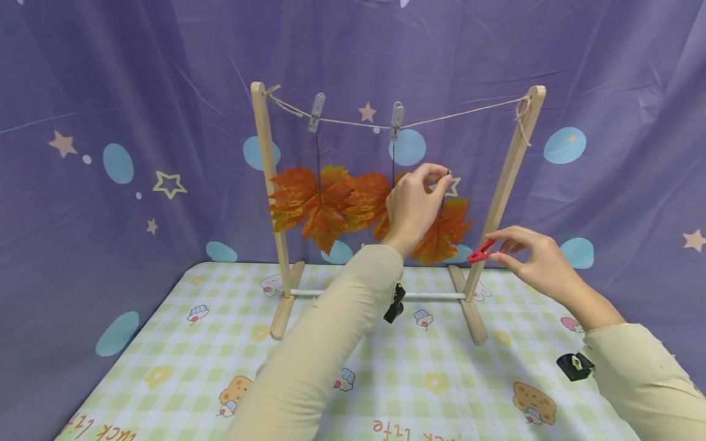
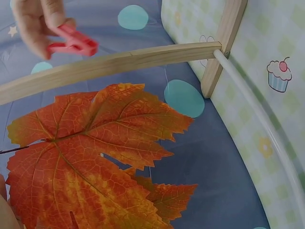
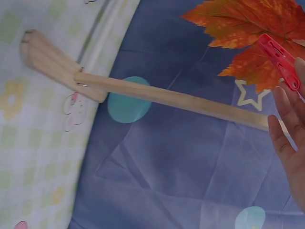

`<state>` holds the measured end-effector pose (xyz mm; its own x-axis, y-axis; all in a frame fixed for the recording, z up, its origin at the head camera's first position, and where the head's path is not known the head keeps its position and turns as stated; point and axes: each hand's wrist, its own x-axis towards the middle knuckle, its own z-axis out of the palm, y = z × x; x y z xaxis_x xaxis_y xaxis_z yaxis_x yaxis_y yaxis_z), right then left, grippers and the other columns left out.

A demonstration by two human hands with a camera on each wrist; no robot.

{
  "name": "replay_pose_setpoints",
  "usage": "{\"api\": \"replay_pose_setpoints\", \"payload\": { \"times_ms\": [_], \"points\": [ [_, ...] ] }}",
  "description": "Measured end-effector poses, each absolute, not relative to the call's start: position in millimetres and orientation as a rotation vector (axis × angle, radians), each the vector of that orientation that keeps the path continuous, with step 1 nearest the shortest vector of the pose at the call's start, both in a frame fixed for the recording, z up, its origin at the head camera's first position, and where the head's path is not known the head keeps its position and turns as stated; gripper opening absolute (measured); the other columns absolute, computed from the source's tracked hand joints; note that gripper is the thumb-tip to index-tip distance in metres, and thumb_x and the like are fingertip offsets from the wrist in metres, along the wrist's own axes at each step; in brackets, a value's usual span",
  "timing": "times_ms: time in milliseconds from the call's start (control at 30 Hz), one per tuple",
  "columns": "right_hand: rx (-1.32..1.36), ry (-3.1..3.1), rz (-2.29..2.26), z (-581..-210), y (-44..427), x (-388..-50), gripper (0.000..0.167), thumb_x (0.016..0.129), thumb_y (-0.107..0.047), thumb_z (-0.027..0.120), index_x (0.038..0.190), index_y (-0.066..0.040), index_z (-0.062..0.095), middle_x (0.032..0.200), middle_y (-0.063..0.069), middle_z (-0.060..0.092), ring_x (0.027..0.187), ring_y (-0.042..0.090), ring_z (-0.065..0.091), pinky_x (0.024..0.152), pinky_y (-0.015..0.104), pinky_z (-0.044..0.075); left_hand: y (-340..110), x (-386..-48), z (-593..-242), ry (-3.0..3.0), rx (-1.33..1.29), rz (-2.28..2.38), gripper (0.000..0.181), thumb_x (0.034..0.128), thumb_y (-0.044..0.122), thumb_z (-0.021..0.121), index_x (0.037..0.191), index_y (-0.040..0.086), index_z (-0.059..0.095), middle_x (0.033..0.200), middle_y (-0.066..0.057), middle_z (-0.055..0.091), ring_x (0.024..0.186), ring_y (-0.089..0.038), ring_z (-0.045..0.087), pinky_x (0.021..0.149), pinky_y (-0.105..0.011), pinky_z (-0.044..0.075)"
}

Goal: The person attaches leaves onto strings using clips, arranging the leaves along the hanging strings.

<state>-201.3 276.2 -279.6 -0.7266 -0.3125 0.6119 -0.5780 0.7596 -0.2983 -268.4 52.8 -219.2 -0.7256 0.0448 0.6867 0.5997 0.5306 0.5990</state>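
My left hand (image 1: 415, 205) pinches the dark stem of an orange maple leaf (image 1: 445, 233) between thumb and fingertips, below the twine line (image 1: 463, 114). The leaf dangles from that pinch, partly hidden by the hand. Lower and to the right, my right hand (image 1: 532, 260) holds a red clothespin (image 1: 482, 252) by its end, between thumb and fingers. The red clothespin (image 3: 279, 61) also appears in the right wrist view, apart from the twine. Two grey clothespins, a left one (image 1: 317, 113) and a middle one (image 1: 397, 121), clip stems of two more maple leaves to the twine.
The twine runs between a left wooden post (image 1: 266, 141) and a right wooden post (image 1: 510, 165), joined low down by a white rod (image 1: 430, 296). The frame stands on a green checked tablecloth (image 1: 187, 361), before a purple curtain (image 1: 165, 73).
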Motion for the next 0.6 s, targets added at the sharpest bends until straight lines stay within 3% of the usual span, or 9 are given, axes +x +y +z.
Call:
{"api": "replay_pose_setpoints", "payload": {
  "times_ms": [267, 433, 600],
  "points": [
    [0.62, -2.261, 0.733, -263, 267, -217, 0.046, 0.08, 0.006, 0.078, 0.124, -0.005, 0.069, 0.092, 0.002, 0.065, 0.076, -0.003, 0.057, 0.072, 0.013, 0.044, 54, -271, -217, -2.176, -0.512, -1.134, 0.019, 0.0972, 0.04, 0.063, 0.109, 0.028, 0.073, 0.101, 0.018, 0.072, 0.073, -0.002, 0.053, 0.061, -0.02, 0.04],
    [0.591, -2.193, 0.782, -251, 260, -225, 0.042, 0.081, 0.006, 0.077, 0.121, -0.004, 0.07, 0.094, 0.001, 0.064, 0.074, -0.005, 0.056, 0.067, 0.012, 0.043, 57, -272, -216, -2.159, -0.51, -1.121, 0.019, 0.097, 0.04, 0.064, 0.109, 0.028, 0.073, 0.101, 0.018, 0.072, 0.072, -0.003, 0.053, 0.062, -0.02, 0.04],
    [0.551, -2.179, 0.814, -242, 256, -230, 0.037, 0.086, 0.0, 0.075, 0.123, -0.004, 0.069, 0.097, 0.008, 0.065, 0.074, -0.006, 0.055, 0.063, 0.013, 0.042, 61, -275, -216, -2.138, -0.502, -1.09, 0.019, 0.0967, 0.04, 0.064, 0.108, 0.028, 0.074, 0.102, 0.019, 0.072, 0.072, -0.002, 0.055, 0.062, -0.018, 0.041]
  ]
}}
